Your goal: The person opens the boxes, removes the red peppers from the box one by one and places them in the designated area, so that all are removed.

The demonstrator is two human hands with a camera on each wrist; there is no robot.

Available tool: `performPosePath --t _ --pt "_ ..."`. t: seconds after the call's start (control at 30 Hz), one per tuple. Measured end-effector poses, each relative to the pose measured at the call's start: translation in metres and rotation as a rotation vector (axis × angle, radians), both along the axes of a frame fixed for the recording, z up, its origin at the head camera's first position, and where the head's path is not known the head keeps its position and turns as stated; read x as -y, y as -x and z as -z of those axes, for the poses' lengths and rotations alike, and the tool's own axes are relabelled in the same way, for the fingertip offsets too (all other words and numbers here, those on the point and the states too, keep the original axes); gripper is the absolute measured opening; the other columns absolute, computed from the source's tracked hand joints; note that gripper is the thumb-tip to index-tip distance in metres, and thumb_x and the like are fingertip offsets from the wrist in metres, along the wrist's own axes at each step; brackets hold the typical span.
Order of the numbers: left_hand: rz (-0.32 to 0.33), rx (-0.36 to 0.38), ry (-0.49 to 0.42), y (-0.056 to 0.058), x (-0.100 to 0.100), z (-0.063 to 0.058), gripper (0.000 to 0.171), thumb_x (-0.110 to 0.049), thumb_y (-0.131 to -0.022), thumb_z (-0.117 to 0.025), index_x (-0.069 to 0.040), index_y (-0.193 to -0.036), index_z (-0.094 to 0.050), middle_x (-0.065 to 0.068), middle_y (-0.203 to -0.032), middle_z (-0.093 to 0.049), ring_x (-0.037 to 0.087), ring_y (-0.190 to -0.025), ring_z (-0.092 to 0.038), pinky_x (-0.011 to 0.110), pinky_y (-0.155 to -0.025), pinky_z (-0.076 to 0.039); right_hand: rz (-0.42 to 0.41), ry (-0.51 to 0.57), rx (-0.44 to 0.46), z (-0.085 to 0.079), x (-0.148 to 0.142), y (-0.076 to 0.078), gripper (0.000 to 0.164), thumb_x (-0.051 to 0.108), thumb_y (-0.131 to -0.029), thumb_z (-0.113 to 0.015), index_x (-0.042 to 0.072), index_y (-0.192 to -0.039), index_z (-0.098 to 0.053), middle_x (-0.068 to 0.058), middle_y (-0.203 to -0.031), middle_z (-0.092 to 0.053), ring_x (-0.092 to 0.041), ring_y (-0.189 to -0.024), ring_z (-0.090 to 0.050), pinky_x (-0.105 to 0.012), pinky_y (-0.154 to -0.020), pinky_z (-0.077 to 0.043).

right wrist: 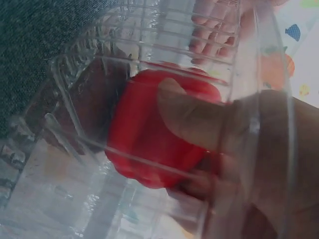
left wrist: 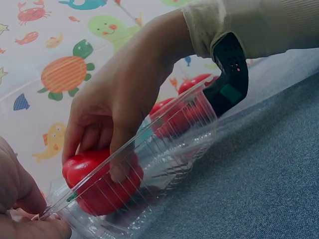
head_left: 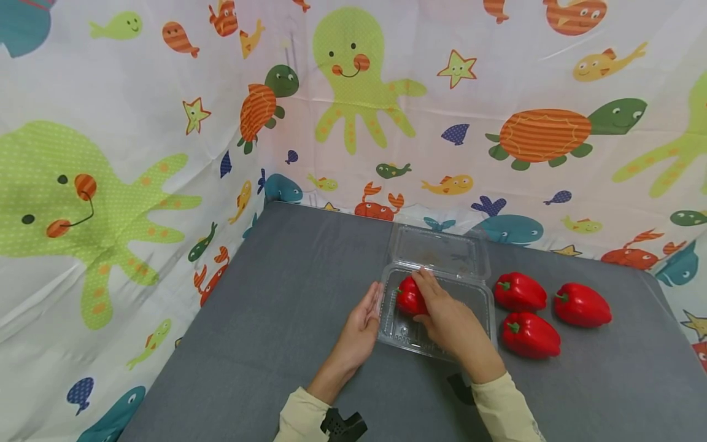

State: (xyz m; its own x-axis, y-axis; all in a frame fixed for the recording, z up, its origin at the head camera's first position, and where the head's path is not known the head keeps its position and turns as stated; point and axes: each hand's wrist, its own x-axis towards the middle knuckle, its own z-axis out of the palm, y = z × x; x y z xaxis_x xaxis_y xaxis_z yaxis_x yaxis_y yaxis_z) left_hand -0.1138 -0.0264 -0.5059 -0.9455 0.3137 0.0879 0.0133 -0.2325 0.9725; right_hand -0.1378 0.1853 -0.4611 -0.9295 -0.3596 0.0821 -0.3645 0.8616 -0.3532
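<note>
A clear plastic clamshell container (head_left: 409,345) lies with its lid (head_left: 436,250) folded back behind it. Inside its left part is a red bell pepper (head_left: 409,298), which my right hand (head_left: 454,320) grips from above, thumb on one side and fingers on the other. The thumb (right wrist: 187,117) presses on the pepper in the right wrist view, seen through the ribbed clear wall. My left hand (head_left: 356,328) is at the container's left side. In the left wrist view its thumb and finger pinch the rim near a corner.
Three more red bell peppers lie right of the container: one at the back (head_left: 520,291), one in front (head_left: 531,335), one farther right (head_left: 582,305). A grey cloth (head_left: 265,319) covers the table. A sea-animal curtain (head_left: 381,123) hangs behind and at the left.
</note>
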Motion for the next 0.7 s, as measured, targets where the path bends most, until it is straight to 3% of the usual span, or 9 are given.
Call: performPosePath --t 0.4,0.7 --pt "0.008 0.007 0.003 0.0005 0.0006 0.0012 0.064 0.011 -0.107 -0.029 0.005 -0.167 -0.005 0.015 -0.176 -0.014 0.025 -0.162 -0.012 0.036 -0.129 -0.013 -0.002 0.006 -0.026 -0.0027 -0.0012 -0.0016 0.098 0.009 -0.081 -0.092 0.009 -0.163 -0.038 -0.021 -0.166 -0.039 -0.044 -0.141 -0.053 -0.06 -0.095 -0.059" --pt "0.003 0.0 -0.009 0.0005 0.0006 0.0023 0.065 0.011 -0.107 -0.029 0.006 -0.167 -0.005 0.016 -0.176 -0.014 0.026 -0.162 -0.013 0.035 -0.128 -0.013 -0.012 0.007 -0.048 -0.0088 -0.0036 -0.005 0.098 0.006 -0.081 -0.092 0.01 -0.163 -0.039 -0.024 -0.163 -0.042 -0.046 -0.136 -0.057 -0.059 -0.09 -0.061"
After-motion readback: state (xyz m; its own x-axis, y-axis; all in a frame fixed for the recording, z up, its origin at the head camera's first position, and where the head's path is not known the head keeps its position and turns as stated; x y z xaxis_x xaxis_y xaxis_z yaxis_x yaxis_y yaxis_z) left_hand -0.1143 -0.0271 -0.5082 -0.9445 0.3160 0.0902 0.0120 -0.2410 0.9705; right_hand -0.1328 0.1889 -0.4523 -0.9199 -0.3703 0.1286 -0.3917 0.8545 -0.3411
